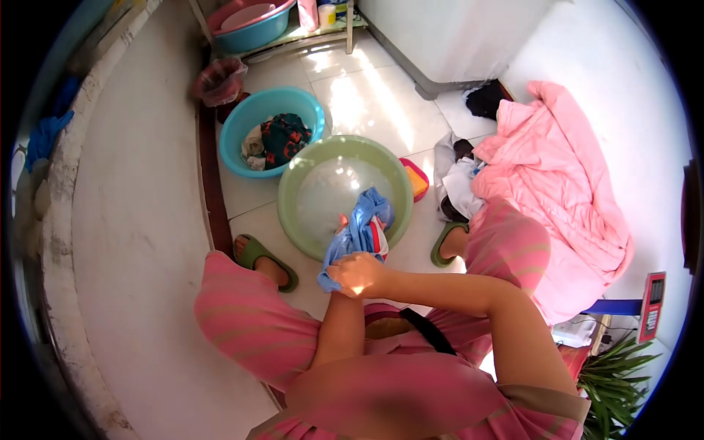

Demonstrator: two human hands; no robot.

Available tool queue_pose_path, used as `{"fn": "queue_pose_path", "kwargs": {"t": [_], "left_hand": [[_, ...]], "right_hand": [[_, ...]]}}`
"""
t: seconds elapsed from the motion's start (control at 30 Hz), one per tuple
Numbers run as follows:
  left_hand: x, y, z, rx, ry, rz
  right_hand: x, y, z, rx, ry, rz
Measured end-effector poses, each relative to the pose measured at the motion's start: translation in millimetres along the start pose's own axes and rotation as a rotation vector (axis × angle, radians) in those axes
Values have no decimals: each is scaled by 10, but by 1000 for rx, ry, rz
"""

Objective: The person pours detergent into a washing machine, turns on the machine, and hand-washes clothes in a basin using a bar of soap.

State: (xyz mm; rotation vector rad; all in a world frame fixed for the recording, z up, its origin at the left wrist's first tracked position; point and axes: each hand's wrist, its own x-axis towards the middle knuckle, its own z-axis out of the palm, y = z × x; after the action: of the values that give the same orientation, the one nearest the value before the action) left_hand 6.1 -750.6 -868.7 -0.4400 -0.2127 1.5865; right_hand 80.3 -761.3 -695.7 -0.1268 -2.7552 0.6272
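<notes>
The right hand (359, 273) is clenched on the near end of a blue cloth (358, 233). The left hand (342, 223) is mostly hidden by the cloth, with only a small part showing at its left edge; whether it is closed cannot be told. The blue cloth lies over the near part of a green basin (287, 196), with a red and white piece (379, 239) against its right side. The basin stands on the tiled floor (253, 207) and holds cloudy liquid.

Just beside it, at upper left, a turquoise basin (233, 161) contains dark patterned and pale fabric (287, 139). At the green basin's right is a red and yellow object (416, 180). Green slippers (258, 258) are worn on both feet. Further right lies a pink padded garment (557, 169), near white and dark items (460, 185). Stacked basins (253, 28) occupy a rack (293, 45) at the top.
</notes>
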Motion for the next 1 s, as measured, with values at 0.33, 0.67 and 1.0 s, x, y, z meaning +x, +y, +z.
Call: {"fn": "queue_pose_path", "kwargs": {"t": [0.33,0.67,1.0], "left_hand": [[146,-550,968,432,256,187],[223,-280,1016,706,670,498],[458,287,126,1010,1104,770]], "right_hand": [[342,484,-213,-15,213,893],[178,1753,273,-137,248,1104],[258,1950,1037,-130,-147,1117]]}}
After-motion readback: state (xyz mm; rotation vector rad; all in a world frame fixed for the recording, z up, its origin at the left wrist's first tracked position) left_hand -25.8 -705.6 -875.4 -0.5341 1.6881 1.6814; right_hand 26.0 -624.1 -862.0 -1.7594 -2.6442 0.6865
